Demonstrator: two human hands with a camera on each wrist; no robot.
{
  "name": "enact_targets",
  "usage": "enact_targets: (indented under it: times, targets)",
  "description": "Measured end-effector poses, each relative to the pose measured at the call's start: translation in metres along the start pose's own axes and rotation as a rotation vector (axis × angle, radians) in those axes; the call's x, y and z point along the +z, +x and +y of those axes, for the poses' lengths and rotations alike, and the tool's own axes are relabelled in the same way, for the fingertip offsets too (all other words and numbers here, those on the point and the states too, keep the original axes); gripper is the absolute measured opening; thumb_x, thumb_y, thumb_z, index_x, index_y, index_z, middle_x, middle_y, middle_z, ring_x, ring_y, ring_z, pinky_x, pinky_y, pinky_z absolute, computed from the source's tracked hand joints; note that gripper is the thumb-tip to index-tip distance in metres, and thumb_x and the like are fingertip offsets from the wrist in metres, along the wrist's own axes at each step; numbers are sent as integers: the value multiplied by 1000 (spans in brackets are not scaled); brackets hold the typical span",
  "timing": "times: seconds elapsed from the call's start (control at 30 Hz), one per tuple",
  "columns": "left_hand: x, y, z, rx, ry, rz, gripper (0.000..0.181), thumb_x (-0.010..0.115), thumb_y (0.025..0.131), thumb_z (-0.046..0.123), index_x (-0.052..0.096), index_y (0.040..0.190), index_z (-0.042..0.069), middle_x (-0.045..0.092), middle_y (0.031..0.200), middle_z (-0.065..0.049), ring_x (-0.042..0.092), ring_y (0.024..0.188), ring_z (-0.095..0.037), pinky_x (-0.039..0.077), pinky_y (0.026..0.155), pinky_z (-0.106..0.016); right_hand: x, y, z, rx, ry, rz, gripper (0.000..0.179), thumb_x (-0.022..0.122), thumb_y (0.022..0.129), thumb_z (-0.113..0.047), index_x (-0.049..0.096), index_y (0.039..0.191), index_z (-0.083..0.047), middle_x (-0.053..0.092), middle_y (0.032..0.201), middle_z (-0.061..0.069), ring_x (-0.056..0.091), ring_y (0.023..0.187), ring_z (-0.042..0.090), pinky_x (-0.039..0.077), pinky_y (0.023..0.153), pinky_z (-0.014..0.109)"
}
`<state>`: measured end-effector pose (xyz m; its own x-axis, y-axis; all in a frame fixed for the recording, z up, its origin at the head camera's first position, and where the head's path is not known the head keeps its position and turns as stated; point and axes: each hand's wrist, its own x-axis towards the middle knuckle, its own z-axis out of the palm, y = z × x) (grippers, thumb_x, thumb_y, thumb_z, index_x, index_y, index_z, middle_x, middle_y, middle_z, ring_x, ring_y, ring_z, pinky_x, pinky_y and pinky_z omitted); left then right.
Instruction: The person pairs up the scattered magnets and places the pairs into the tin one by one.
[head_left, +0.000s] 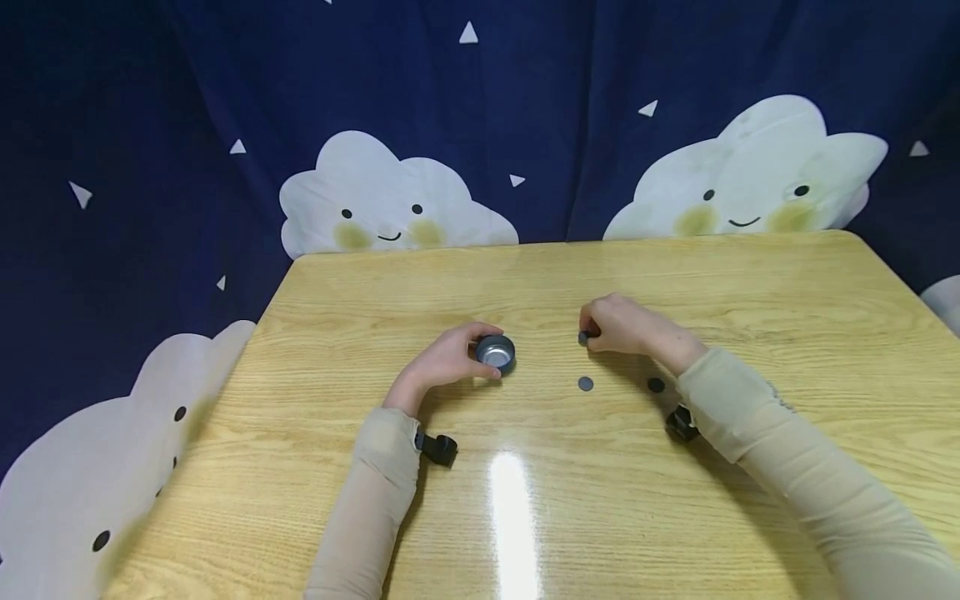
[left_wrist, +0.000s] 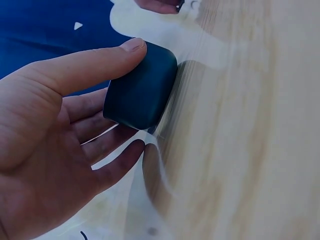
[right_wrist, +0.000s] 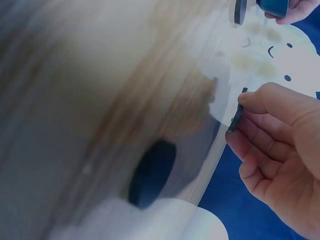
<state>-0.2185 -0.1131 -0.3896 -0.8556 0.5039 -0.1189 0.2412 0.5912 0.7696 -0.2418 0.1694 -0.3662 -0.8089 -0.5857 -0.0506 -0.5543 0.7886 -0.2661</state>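
Observation:
My left hand [head_left: 446, 357] grips a small round dark bowl [head_left: 496, 353] with a silvery metal inside, its mouth facing up in the head view. In the left wrist view the thumb lies against the blue-green outer wall of the bowl [left_wrist: 142, 90], with fingers on the other side. To the right, my right hand [head_left: 618, 325] pinches a thin dark disc [right_wrist: 236, 117] between thumb and fingertips, held on edge above the table. Two similar flat discs lie on the wood: a grey one [head_left: 586, 383] between the hands and a black one [head_left: 656, 385] beneath the right wrist.
The light wooden table [head_left: 300, 467] has its far edge against a dark blue curtain [head_left: 420, 75] printed with clouds and triangles. Each wrist wears a black camera, such as the left wrist camera [head_left: 441, 450]. Glare shows on the tabletop near the front.

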Motion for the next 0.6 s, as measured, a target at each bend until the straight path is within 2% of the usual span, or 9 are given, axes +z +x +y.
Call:
enact_targets:
  times: [0.6]
  targets:
    - [2, 2, 0, 9, -18, 2, 59, 78, 71, 19, 52, 124, 16, 57, 114, 0, 53, 101, -14, 43, 89, -32, -3, 12, -31, -72, 28, 33, 10, 66, 75, -11, 64, 83, -6, 54, 69, 0, 46, 64, 14, 39, 60, 28]
